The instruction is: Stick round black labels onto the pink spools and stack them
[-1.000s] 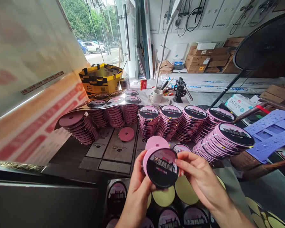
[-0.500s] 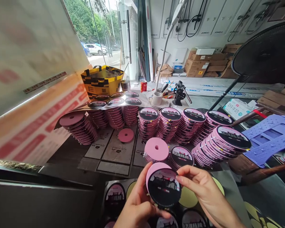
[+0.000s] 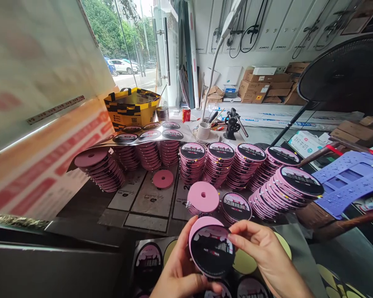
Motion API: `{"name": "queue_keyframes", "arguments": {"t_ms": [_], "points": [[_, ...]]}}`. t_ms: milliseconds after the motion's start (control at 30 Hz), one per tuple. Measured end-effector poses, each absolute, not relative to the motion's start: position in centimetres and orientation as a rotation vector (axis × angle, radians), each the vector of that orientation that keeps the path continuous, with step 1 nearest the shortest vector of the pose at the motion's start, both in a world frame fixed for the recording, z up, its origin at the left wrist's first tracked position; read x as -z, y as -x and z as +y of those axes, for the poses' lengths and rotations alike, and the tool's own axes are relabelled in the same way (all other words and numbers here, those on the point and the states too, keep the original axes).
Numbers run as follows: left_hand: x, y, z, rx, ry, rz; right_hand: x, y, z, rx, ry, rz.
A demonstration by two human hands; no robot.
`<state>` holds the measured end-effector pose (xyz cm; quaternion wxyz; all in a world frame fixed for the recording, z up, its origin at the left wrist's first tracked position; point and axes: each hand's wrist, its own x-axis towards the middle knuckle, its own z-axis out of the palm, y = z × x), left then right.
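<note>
My left hand (image 3: 182,269) grips a pink disc (image 3: 202,225) from the left and below. My right hand (image 3: 264,252) pinches the right edge of a round black sticker (image 3: 211,252) that lies over the disc's face, offset toward the lower right. Under both hands lies a sticker sheet (image 3: 149,258) with black round stickers and bare yellow circles. Just beyond the hands stand a short pile of bare pink discs (image 3: 202,198) and a short pile topped with a black sticker (image 3: 236,206).
Several leaning stacks of stickered pink discs (image 3: 219,163) run across the table, more at the left (image 3: 101,167). A single pink disc (image 3: 163,179) lies flat. Behind are a yellow-black bag (image 3: 131,106), red can (image 3: 186,114), cup of tools (image 3: 204,130), purple plastic panel (image 3: 348,182) and a fan (image 3: 345,76).
Both hands with the disc and sticker have come lower and nearer to me. The black sticker now sits lower on the pink disc. The two short piles beyond the hands are now uncovered.
</note>
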<state>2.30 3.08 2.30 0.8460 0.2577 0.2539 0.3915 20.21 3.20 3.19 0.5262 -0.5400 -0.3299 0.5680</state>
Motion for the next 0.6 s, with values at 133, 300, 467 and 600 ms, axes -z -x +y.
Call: {"name": "queue_keyframes", "arguments": {"t_ms": [133, 300, 467, 600], "points": [[-2.6, -2.3, 3.1, -0.808, -0.518, 0.493, -3.1, -20.1, 3.1, -1.349, 1.297, -0.783], [-2.8, -2.2, 3.1, -0.799, -0.505, 0.511, -3.9, -19.6, 2.9, -1.284, 1.338, -0.726], [-2.7, -2.2, 3.0, -0.800, -0.519, 0.528, -4.3, -19.3, 2.8, -1.251, 1.349, -0.723], [-2.6, -2.2, 3.0, -0.811, -0.533, 0.549, -4.0, -19.4, 2.7, -1.216, 1.360, -0.728]]}}
